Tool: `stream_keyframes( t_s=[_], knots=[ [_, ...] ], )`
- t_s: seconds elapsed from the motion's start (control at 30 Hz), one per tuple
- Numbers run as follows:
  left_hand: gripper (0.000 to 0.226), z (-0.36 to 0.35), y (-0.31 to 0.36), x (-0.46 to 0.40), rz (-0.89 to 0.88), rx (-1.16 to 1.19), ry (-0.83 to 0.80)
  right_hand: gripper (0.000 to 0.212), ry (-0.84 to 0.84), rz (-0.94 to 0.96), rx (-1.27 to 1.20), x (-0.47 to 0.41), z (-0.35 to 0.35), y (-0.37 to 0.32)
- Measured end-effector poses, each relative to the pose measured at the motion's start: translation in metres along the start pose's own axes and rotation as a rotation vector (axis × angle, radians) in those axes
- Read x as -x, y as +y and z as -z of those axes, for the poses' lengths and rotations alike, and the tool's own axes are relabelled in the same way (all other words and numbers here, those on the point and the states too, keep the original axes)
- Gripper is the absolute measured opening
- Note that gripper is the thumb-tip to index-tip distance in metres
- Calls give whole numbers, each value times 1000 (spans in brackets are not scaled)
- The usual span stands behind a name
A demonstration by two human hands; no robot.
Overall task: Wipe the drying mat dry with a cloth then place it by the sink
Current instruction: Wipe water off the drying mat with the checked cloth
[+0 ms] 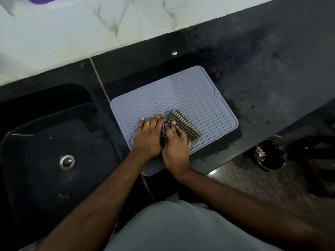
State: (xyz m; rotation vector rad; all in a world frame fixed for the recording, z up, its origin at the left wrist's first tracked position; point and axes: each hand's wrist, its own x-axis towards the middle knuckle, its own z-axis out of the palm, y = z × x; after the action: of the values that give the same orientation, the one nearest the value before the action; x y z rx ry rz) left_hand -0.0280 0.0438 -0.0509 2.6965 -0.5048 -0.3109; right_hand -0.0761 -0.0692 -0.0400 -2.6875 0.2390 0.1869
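Note:
A grey ribbed drying mat [190, 95] lies flat on the black counter [262, 84], just right of the sink [45, 142]; its near corner overhangs the counter's front edge. A folded dark checked cloth [186, 126] rests on the mat's near half. My left hand [149, 136] lies flat on the mat with its fingers against the cloth's left edge. My right hand [175, 145] presses down on the cloth from the near side, fingers spread over it. Part of the cloth is hidden under both hands.
The black sink has a metal drain [66, 161] in its floor. A marble-patterned tiled wall [90, 33] backs the counter. Below the counter's front edge at the right stands a dark round bin [270, 154] with scraps inside, on a brown floor.

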Motion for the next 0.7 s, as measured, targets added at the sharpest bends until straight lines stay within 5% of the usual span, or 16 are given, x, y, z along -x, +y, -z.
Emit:
stream_keyframes(
  t_s=[0.17,0.3,0.4,0.53,0.7],
  knots=[
    [133,18,6,10,21,86,-19,32,-17,-111,-465,-19,41,16],
    [141,32,-14,36,71,38,53,43,232,-286,-867,-33,70,45],
    [143,32,-38,52,118,0,9,51,357,-121,-710,-44,74,53],
    [145,23,-52,63,130,-33,-41,57,236,203,-137,-55,35,53],
    [142,20,-54,65,137,-6,-8,56,144,89,-59,-48,-5,33]
  ],
)
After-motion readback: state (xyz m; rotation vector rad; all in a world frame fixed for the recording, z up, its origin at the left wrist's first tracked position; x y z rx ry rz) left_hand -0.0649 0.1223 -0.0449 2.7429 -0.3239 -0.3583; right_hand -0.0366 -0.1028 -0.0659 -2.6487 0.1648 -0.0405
